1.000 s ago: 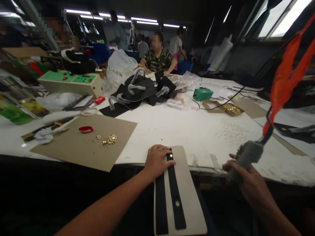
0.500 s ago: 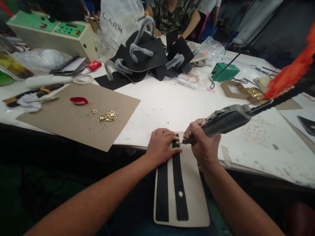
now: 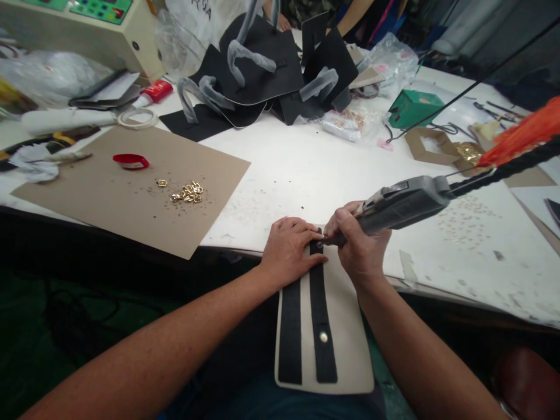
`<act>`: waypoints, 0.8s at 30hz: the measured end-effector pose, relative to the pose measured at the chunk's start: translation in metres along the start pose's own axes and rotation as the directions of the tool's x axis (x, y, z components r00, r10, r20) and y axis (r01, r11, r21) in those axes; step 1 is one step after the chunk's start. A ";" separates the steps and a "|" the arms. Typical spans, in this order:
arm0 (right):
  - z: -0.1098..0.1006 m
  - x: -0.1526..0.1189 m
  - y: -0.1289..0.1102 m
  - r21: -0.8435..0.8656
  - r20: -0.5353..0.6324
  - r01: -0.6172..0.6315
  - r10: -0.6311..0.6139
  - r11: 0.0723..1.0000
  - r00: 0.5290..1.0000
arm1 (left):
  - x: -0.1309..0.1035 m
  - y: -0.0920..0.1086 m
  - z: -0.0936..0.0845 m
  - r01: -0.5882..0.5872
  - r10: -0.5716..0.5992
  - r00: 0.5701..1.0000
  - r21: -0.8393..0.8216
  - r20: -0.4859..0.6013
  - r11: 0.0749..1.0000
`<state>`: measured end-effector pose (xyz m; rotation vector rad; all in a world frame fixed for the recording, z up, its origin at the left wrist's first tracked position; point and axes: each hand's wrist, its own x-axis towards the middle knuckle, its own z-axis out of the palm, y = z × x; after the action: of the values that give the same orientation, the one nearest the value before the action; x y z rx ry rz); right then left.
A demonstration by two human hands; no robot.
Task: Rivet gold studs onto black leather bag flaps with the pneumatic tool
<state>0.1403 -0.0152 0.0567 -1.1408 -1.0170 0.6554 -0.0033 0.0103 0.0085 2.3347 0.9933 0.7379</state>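
A beige panel (image 3: 350, 344) rests over my lap and against the table edge, with two black strips on it. My left hand (image 3: 291, 251) pins the upper end of the right-hand black strap (image 3: 321, 297), index finger and thumb pressing on either side of a small round metal fitting (image 3: 319, 245). A pale round stud (image 3: 324, 336) sits near the strap's lower end. The other black strip (image 3: 290, 344) lies parallel on the left. My right hand (image 3: 361, 245) is wrapped round a grey electric screwdriver (image 3: 402, 204), tilted, its tip at the fitting; exact contact is hard to make out.
Gold metal links (image 3: 188, 192) and a red oval piece (image 3: 131, 161) lie on a brown board (image 3: 219, 175). Black panels with wrapped handles (image 3: 262, 64) are heaped behind. A green box (image 3: 413, 108) stands back right. A black cord with orange strands (image 3: 525, 131) trails from the screwdriver.
The screwdriver's tip has moved left from beside the strap onto the fitting's spot. My left hand keeps its hold on the strap. The camera view has tipped downward.
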 end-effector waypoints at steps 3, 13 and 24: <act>-0.001 0.000 -0.001 0.000 0.041 0.010 -0.010 1.000 0.999 | 0.000 -0.001 0.001 0.001 -0.001 1.000 0.002 0.000 1.000; -0.007 0.005 0.002 -0.042 0.180 -0.021 0.028 0.999 0.983 | 0.003 0.000 0.001 0.036 -0.036 0.998 -0.002 0.053 0.999; -0.003 0.008 0.007 -0.029 0.231 -0.067 0.072 0.997 0.970 | 0.003 -0.001 0.002 0.024 -0.024 0.999 0.016 0.047 1.000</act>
<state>0.1471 -0.0078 0.0526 -1.1406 -1.1876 0.8503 -0.0006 0.0124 0.0071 2.3382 1.0081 0.6651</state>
